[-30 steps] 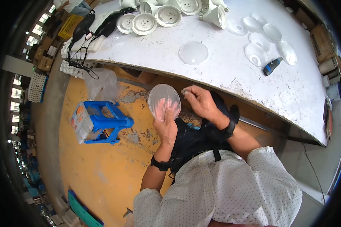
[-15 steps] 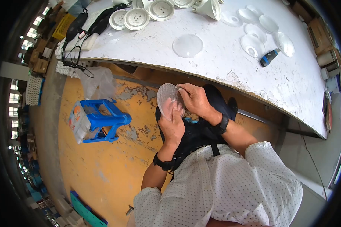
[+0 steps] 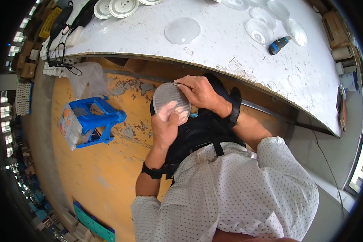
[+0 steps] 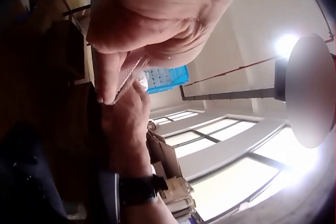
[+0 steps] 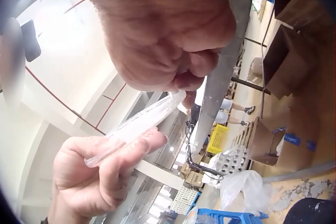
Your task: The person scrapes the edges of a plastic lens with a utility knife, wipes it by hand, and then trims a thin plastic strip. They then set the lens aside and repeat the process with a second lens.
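A clear, finely ribbed round lamp cover (image 3: 162, 92) is held up over the lap, below the table's front edge. My left hand (image 3: 165, 130) grips its lower part, thumb on the near face and fingers showing through from behind. At the cover's upper right rim, my right hand (image 3: 201, 95) has its fingers curled, pinching a small greyish piece whose kind I cannot tell. In the right wrist view the cover (image 5: 142, 121) appears nearly edge-on, with its far end right at the right fingertips. The left hand's palm hides much of the cover in the left wrist view.
On the white table (image 3: 226, 48) lie another clear cover (image 3: 182, 30), several more covers (image 3: 260, 31) and a blue-black utility knife (image 3: 277, 46). White lamp housings (image 3: 124, 6) and black cables (image 3: 59, 56) are at the back left. A blue stool (image 3: 93, 121) stands on the floor at left.
My right hand has come in from beside the cover to its upper rim. The cover tilted and turned flat to the head view again. The head view has shifted, so the table appears higher.
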Action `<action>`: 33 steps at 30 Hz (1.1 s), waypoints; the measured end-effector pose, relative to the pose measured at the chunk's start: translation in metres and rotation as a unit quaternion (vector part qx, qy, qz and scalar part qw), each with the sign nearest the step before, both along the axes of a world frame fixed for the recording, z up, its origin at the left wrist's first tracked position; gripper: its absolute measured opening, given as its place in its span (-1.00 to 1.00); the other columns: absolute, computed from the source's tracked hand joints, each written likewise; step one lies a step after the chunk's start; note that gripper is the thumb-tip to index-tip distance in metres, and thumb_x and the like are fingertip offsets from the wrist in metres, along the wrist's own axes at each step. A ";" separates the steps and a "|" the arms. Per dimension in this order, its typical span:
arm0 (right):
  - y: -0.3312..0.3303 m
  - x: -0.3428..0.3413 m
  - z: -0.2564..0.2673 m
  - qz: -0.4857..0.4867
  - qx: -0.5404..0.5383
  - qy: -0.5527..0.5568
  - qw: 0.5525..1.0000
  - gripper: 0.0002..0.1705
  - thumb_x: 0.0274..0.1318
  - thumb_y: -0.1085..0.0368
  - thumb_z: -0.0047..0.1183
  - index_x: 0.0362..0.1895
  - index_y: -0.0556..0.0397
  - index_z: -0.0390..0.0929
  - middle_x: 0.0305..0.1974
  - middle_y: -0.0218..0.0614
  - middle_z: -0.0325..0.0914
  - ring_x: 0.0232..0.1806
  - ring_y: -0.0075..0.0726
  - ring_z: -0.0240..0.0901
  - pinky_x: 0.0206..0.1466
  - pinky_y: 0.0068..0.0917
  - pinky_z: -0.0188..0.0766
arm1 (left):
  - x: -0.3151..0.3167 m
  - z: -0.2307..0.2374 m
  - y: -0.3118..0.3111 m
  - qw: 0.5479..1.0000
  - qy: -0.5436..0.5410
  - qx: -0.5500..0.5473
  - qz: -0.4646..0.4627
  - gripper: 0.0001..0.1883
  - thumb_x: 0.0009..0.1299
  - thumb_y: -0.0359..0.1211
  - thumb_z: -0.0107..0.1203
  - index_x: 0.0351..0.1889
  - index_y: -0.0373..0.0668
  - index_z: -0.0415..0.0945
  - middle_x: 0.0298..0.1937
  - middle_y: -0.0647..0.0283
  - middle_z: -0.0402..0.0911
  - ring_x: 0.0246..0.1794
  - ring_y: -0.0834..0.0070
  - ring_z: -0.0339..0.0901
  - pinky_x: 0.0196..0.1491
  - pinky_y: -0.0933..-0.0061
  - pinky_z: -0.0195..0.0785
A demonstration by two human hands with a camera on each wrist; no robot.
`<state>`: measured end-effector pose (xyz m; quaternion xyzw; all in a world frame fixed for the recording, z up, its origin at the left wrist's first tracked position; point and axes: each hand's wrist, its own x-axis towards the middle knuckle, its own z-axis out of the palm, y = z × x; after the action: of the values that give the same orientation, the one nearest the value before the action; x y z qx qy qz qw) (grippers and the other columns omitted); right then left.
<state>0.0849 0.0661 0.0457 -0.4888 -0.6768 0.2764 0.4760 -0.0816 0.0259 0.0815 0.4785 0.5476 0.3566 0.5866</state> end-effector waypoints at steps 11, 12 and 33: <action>0.004 -0.026 0.000 -0.139 -0.035 0.099 0.985 -0.80 0.10 0.38 0.00 -0.22 0.24 0.55 -0.36 0.03 0.55 -0.33 0.07 0.53 -0.28 -0.31 0.46 | 0.037 -0.022 0.010 0.975 -0.023 0.163 0.152 -0.62 0.34 -0.51 0.04 0.11 -0.46 0.35 0.00 0.04 0.52 -0.02 0.41 0.49 -0.02 0.49 0.42; 0.003 -0.028 0.000 -0.139 -0.054 0.108 0.983 -0.79 0.10 0.38 -0.01 -0.22 0.24 0.55 -0.34 0.03 0.55 -0.32 0.05 0.54 -0.27 -0.32 0.46 | 0.039 -0.023 0.011 0.974 -0.001 0.164 0.156 -0.60 0.34 -0.50 0.06 0.13 -0.44 0.34 0.02 0.04 0.51 0.00 0.41 0.48 -0.01 0.48 0.41; 0.002 -0.001 0.003 -0.025 -0.044 0.021 0.998 -0.80 0.04 0.40 0.03 -0.26 0.27 0.57 -0.37 0.01 0.57 -0.38 0.03 0.55 -0.32 -0.32 0.49 | 0.019 -0.006 -0.004 0.995 -0.075 -0.049 0.041 -0.72 0.37 -0.58 -0.16 -0.01 -0.61 0.32 -0.10 -0.10 0.50 -0.17 0.17 0.60 -0.17 0.31 0.61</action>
<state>0.0843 0.0677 0.0487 -0.5207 -0.6412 0.3041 0.4746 -0.0622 0.0223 0.0758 0.3978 0.5380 0.3881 0.6338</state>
